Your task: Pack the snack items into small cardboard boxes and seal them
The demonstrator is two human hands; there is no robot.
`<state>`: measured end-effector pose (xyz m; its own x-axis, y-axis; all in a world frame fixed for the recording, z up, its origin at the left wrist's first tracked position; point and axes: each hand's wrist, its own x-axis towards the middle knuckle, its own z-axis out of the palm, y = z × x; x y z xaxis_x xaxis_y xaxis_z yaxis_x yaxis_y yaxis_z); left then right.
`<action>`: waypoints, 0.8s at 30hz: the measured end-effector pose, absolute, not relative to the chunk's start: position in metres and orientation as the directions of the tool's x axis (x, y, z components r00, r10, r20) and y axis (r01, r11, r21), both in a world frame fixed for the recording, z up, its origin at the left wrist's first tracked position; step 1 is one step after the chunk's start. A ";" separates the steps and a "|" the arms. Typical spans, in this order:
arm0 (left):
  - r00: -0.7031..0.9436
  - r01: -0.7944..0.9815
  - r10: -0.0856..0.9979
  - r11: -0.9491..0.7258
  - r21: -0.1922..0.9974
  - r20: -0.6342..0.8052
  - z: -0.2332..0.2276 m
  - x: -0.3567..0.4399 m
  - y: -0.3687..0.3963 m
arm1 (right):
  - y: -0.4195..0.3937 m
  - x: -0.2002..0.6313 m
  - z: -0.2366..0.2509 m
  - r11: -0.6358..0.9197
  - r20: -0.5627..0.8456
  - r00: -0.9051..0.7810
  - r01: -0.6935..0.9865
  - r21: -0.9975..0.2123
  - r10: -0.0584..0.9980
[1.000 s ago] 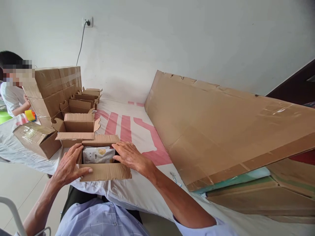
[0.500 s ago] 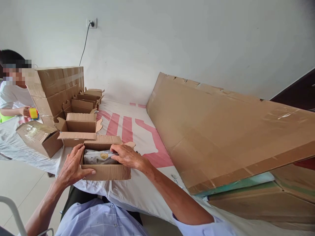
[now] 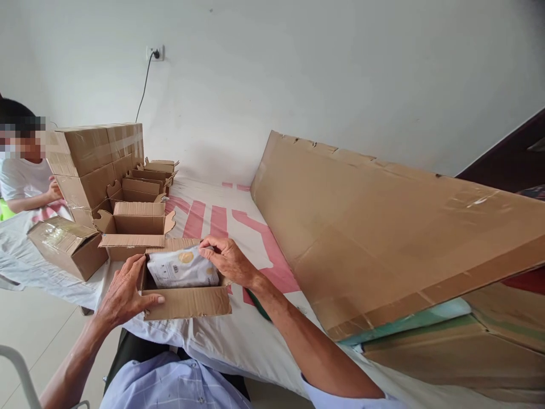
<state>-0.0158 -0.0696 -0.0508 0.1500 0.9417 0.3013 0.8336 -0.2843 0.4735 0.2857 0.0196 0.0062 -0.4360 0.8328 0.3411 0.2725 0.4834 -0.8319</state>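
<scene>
In front of me an open cardboard box (image 3: 187, 304) rests on the cloth-covered surface. My left hand (image 3: 123, 292) grips its left end, thumb over the front flap and fingers along the side. Inside the box, a white printed packet (image 3: 179, 271) with yellow round prints leans up, its top edge above the rim. The packet's upper right corner is pinched between the fingers of my right hand (image 3: 230, 261). The packet's lower part is hidden behind the box's front flap.
Open boxes (image 3: 138, 221) line up behind mine, beside stacked taped boxes (image 3: 87, 153). A closed box (image 3: 68, 244) lies at left, near a person (image 3: 25, 176). A large cardboard sheet (image 3: 361, 238) slants along the right. Under my right forearm shows a dark green thing (image 3: 258, 307).
My right hand has raised the packet, which lay lower in the box before. The left hand keeps its hold. A yellow object by the other person's hand is out of sight now.
</scene>
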 end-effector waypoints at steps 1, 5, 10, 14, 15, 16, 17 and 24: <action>0.145 0.839 0.942 -0.280 0.467 0.303 -0.048 -0.015 -0.069 | 0.020 0.287 0.012 0.476 0.353 -0.410 0.251 -0.843 0.841; 0.097 0.872 0.927 -0.255 0.419 0.362 -0.036 -0.011 -0.065 | 0.022 0.291 0.034 0.469 0.392 -0.327 0.202 -0.860 0.860; 0.082 0.896 0.868 -0.279 0.346 0.489 -0.022 -0.001 -0.062 | 0.022 0.291 0.052 0.479 0.423 -0.269 0.197 -0.855 0.865; 0.098 0.911 0.804 -0.309 0.273 0.586 -0.015 0.018 -0.064 | 0.023 0.285 0.062 0.522 0.477 -0.228 0.218 -0.824 0.849; 0.108 0.915 0.791 -0.315 0.250 0.602 -0.014 0.025 -0.063 | 0.022 0.281 0.065 0.541 0.497 -0.222 0.229 -0.809 0.839; 0.119 0.920 0.782 -0.318 0.227 0.612 -0.013 0.032 -0.063 | 0.020 0.277 0.069 0.566 0.525 -0.217 0.244 -0.787 0.823; 0.128 0.926 0.776 -0.317 0.206 0.618 -0.012 0.040 -0.061 | 0.018 0.272 0.073 0.598 0.559 -0.212 0.261 -0.758 0.802; -0.109 0.880 0.710 -0.256 0.399 0.696 -0.001 0.077 -0.040 | -0.019 0.205 0.110 0.756 0.726 -0.316 0.504 -0.418 0.611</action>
